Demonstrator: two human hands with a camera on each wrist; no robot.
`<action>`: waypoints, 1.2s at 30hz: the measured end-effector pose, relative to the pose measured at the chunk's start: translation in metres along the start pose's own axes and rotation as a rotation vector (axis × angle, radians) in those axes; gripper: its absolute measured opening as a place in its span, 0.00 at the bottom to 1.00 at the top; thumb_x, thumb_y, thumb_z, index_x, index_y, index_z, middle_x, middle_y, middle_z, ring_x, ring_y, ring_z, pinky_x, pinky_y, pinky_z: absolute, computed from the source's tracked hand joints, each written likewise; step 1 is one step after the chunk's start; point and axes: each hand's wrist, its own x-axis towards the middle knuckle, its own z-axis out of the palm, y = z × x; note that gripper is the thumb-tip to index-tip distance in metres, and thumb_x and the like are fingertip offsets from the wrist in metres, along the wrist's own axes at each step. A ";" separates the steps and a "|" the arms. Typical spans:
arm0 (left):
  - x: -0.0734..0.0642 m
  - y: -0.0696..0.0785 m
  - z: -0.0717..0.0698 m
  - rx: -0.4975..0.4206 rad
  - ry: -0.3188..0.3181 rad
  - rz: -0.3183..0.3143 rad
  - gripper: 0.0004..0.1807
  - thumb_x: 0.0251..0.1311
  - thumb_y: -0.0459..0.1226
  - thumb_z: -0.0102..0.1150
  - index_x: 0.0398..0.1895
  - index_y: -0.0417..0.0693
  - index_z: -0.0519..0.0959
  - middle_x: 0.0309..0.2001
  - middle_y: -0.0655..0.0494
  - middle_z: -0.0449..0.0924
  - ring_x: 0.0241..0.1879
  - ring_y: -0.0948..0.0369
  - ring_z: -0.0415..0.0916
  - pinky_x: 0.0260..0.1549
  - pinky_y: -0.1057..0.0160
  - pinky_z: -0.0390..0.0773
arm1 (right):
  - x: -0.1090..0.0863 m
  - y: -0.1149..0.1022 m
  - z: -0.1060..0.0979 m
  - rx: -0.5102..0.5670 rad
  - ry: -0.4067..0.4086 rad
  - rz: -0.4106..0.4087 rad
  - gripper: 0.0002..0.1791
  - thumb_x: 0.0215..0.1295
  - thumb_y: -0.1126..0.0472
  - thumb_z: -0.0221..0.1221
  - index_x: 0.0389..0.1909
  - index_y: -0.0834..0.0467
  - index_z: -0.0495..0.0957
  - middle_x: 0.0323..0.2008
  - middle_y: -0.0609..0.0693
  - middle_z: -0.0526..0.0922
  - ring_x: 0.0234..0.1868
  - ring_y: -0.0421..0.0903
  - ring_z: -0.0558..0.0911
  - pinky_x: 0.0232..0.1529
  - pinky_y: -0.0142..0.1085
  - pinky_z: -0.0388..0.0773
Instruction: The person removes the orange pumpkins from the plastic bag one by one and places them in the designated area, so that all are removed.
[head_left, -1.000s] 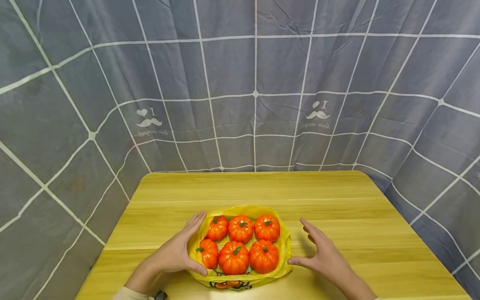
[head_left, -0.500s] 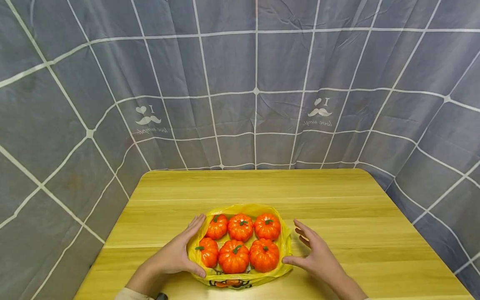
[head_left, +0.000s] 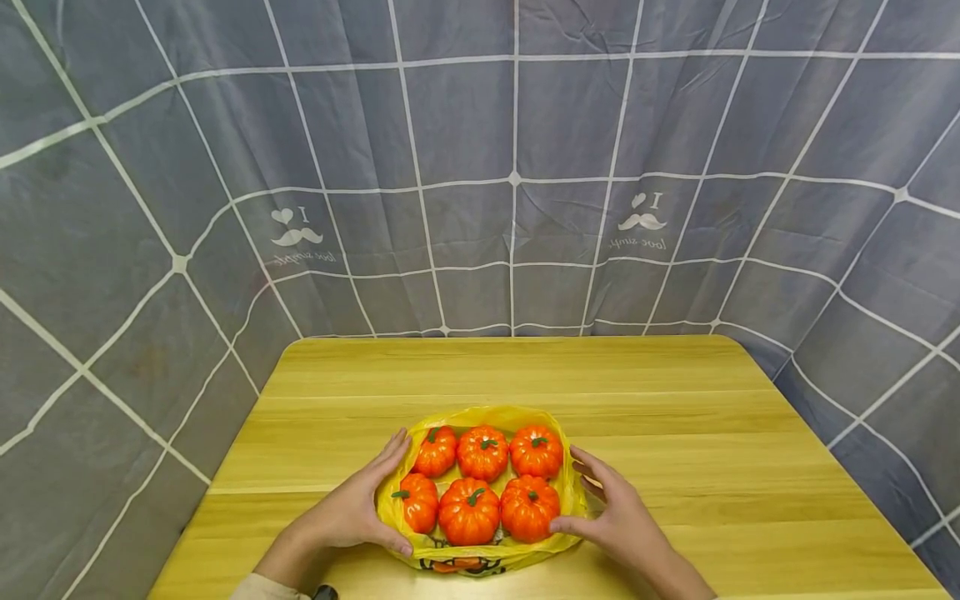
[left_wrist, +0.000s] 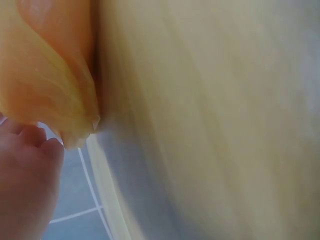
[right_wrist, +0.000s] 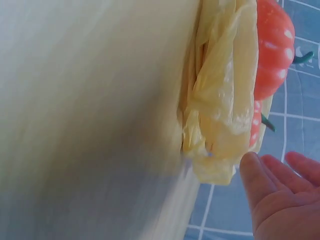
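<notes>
Yellow bag (head_left: 536,553) of orange pumpkins (head_left: 469,512) sits between both hands (head_left: 351,510) (head_left: 622,521), widely spread, gripping nothing.

From here I can't see the bases of the pumpkins (head_left: 468,515) inside the bag (head_left: 525,553); near-left of it, the edge crops a dark object (head_left: 325,592).

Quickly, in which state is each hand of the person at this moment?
Left hand: open, beside the left side of the yellow bag.
Right hand: open, at the bag's right side.
</notes>
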 end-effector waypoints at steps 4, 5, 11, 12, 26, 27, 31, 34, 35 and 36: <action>0.001 -0.001 0.000 0.009 -0.003 -0.016 0.76 0.34 0.48 0.86 0.81 0.41 0.41 0.80 0.44 0.27 0.77 0.45 0.29 0.67 0.41 0.40 | 0.000 -0.002 0.005 0.002 -0.009 -0.005 0.56 0.39 0.53 0.82 0.71 0.65 0.66 0.68 0.62 0.71 0.65 0.60 0.73 0.61 0.46 0.72; 0.001 -0.001 0.001 0.012 -0.004 -0.020 0.76 0.34 0.49 0.86 0.81 0.41 0.41 0.80 0.45 0.27 0.77 0.45 0.29 0.67 0.42 0.40 | 0.000 -0.002 0.006 0.001 -0.008 -0.017 0.55 0.39 0.53 0.82 0.70 0.66 0.67 0.67 0.62 0.71 0.65 0.61 0.73 0.61 0.46 0.72; 0.001 -0.002 0.002 0.035 -0.011 -0.046 0.77 0.34 0.51 0.86 0.81 0.43 0.41 0.80 0.45 0.27 0.77 0.46 0.30 0.68 0.43 0.41 | -0.002 0.000 0.012 -0.003 -0.007 -0.090 0.52 0.41 0.54 0.81 0.68 0.67 0.69 0.65 0.62 0.74 0.63 0.62 0.75 0.59 0.47 0.74; 0.001 -0.002 0.002 0.037 -0.011 -0.050 0.77 0.34 0.51 0.86 0.81 0.43 0.41 0.80 0.45 0.28 0.77 0.46 0.30 0.68 0.43 0.42 | -0.002 0.000 0.014 -0.004 -0.014 -0.091 0.52 0.41 0.53 0.81 0.68 0.67 0.69 0.64 0.62 0.75 0.63 0.61 0.75 0.59 0.47 0.74; 0.001 -0.002 0.003 0.055 -0.013 -0.057 0.77 0.32 0.52 0.86 0.81 0.42 0.41 0.80 0.44 0.28 0.77 0.46 0.30 0.68 0.42 0.42 | -0.004 0.001 0.026 -0.105 -0.068 -0.072 0.48 0.39 0.43 0.79 0.61 0.61 0.76 0.58 0.51 0.80 0.59 0.54 0.79 0.60 0.49 0.74; 0.001 -0.002 0.003 0.057 -0.013 -0.056 0.77 0.33 0.52 0.85 0.81 0.42 0.41 0.80 0.44 0.28 0.77 0.46 0.30 0.68 0.41 0.42 | -0.004 0.001 0.026 -0.128 -0.066 -0.074 0.48 0.38 0.42 0.79 0.61 0.60 0.76 0.58 0.51 0.80 0.59 0.53 0.79 0.60 0.50 0.74; 0.001 -0.003 0.003 0.060 -0.012 -0.051 0.77 0.33 0.53 0.85 0.81 0.42 0.41 0.80 0.43 0.28 0.77 0.44 0.31 0.68 0.41 0.43 | -0.003 0.000 0.028 -0.191 -0.050 -0.092 0.47 0.38 0.38 0.79 0.59 0.58 0.78 0.57 0.46 0.79 0.59 0.52 0.78 0.61 0.53 0.73; 0.001 -0.003 0.003 0.062 -0.012 -0.056 0.77 0.33 0.53 0.85 0.81 0.42 0.41 0.80 0.44 0.28 0.77 0.45 0.31 0.68 0.41 0.43 | -0.003 0.000 0.029 -0.206 -0.036 -0.097 0.45 0.39 0.38 0.79 0.58 0.57 0.80 0.56 0.44 0.79 0.58 0.50 0.78 0.60 0.53 0.73; 0.001 -0.003 0.003 0.062 -0.013 -0.058 0.77 0.33 0.53 0.85 0.81 0.43 0.41 0.80 0.44 0.28 0.77 0.45 0.31 0.68 0.41 0.42 | -0.003 0.000 0.029 -0.213 -0.032 -0.098 0.44 0.39 0.38 0.79 0.57 0.57 0.81 0.56 0.43 0.79 0.58 0.49 0.78 0.60 0.52 0.74; 0.001 -0.003 0.003 0.065 -0.014 -0.060 0.78 0.33 0.54 0.85 0.81 0.43 0.40 0.80 0.44 0.27 0.77 0.45 0.31 0.68 0.41 0.42 | -0.003 0.000 0.030 -0.218 -0.027 -0.099 0.43 0.39 0.39 0.79 0.57 0.56 0.81 0.55 0.42 0.79 0.58 0.48 0.78 0.60 0.52 0.74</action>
